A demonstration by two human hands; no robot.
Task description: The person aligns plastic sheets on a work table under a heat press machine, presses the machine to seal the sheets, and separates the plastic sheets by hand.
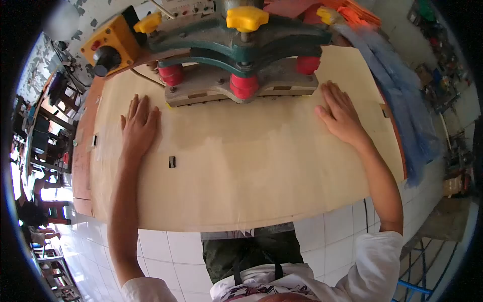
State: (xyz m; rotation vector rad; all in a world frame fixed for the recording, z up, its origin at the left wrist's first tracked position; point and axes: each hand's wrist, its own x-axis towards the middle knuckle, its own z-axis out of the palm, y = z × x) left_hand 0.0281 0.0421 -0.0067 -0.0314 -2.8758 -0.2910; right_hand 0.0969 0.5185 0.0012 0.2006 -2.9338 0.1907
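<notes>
White shirt cloth [372, 256] fills the near edge of the view, above dark green shorts [251, 251], and both bare forearms reach forward from it over a broad pale sheet [246, 176]. That sheet lies flat in front of the person, its long axis running left to right, its near edge bowed towards the body and its sides reaching out past both hands. The left hand [138, 126] rests palm down on its left part, open, fingers somewhat spread and pointing away from the body, with nothing in hold. The right hand [341, 113] is also open and palm down, on the right part, fingers closer together, thumb out to the side, pointing away and a little left; it grips nothing either.

Between the hands, at the far side, a long metal plate [201, 90] hangs under a green frame [282, 43] with red mounts [244, 86] and yellow knobs [246, 18]. It runs crosswise like the sheet and blocks sight of part of the far edge; whether the two touch, I cannot tell. A small dark piece [172, 162] lies right of the left forearm. Farther out are a yellow control box [113, 45] at far left and crumpled blue material [402, 90] along the right edge
</notes>
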